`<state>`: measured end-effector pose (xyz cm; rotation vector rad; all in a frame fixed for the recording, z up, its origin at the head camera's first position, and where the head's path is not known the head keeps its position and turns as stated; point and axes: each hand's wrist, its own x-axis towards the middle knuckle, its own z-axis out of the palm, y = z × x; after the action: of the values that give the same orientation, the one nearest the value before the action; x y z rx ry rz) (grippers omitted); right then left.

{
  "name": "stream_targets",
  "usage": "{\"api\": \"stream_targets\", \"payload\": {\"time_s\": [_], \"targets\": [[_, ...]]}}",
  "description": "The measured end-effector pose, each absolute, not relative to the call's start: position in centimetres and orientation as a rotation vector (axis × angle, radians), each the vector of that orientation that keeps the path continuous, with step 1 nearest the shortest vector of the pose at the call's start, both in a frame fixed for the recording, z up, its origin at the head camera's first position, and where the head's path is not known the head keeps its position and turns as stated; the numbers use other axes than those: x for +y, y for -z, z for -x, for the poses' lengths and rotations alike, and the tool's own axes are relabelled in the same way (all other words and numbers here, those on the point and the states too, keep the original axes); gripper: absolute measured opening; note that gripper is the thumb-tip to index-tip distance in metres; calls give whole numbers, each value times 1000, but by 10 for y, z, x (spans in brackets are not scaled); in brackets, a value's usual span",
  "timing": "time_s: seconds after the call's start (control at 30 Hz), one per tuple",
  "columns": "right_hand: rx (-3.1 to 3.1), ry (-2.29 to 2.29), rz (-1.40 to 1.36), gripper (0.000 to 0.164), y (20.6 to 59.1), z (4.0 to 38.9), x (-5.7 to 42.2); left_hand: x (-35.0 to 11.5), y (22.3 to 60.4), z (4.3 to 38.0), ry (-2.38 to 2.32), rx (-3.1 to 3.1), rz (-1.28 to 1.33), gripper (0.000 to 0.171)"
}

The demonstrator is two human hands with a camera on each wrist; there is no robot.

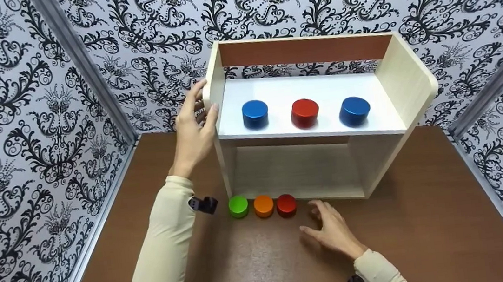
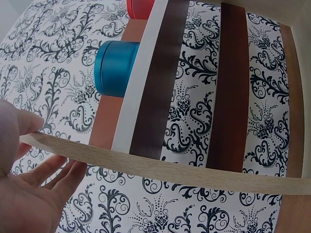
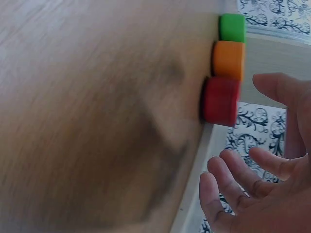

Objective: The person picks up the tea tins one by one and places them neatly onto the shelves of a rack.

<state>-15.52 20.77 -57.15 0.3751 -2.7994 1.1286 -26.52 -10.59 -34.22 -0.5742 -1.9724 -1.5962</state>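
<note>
My left hand [image 1: 194, 128] grips the left side panel of a small wooden shelf [image 1: 296, 169], thumb at the front edge and fingers along the outer face. In the left wrist view, the panel's edge [image 2: 146, 165] runs between thumb and fingers. Over the table, my right hand [image 1: 332, 231] holds nothing, its fingers spread and slightly bent. Just left of it, a red cylinder [image 1: 286, 205] stands in a row with an orange cylinder [image 1: 263, 206] and a green cylinder [image 1: 238, 206]. The right wrist view shows the thumb apart from the red cylinder [image 3: 221, 102].
On the shelf's white upper board [image 1: 316, 87] stand a blue cylinder [image 1: 255, 114], a red cylinder [image 1: 304, 113] and another blue cylinder [image 1: 354, 111]. The shelf rests on a brown table [image 1: 265, 270]. Patterned walls [image 1: 22, 137] enclose the back and sides.
</note>
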Motion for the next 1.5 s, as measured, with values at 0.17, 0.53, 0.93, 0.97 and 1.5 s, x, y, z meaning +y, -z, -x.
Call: {"api": "stream_targets", "payload": {"time_s": [0.17,0.53,0.93,0.97,1.5], "targets": [[-2847,-1093,-354,63,579,161,204,-107,342,265,1584,-1969,581,53],[-2895,-1016,-350,65,588,176,192,-108,343,267,1574,-1978,589,53],[-2837,-1009,-362,79,592,189,174,-106,342,267,1582,-1969,602,53],[-2839,-1008,-364,80,592,189,173,-106,342,267,1582,-1970,602,53],[-2741,-905,-398,75,600,198,156,-107,342,266,1594,-1972,603,52]]}}
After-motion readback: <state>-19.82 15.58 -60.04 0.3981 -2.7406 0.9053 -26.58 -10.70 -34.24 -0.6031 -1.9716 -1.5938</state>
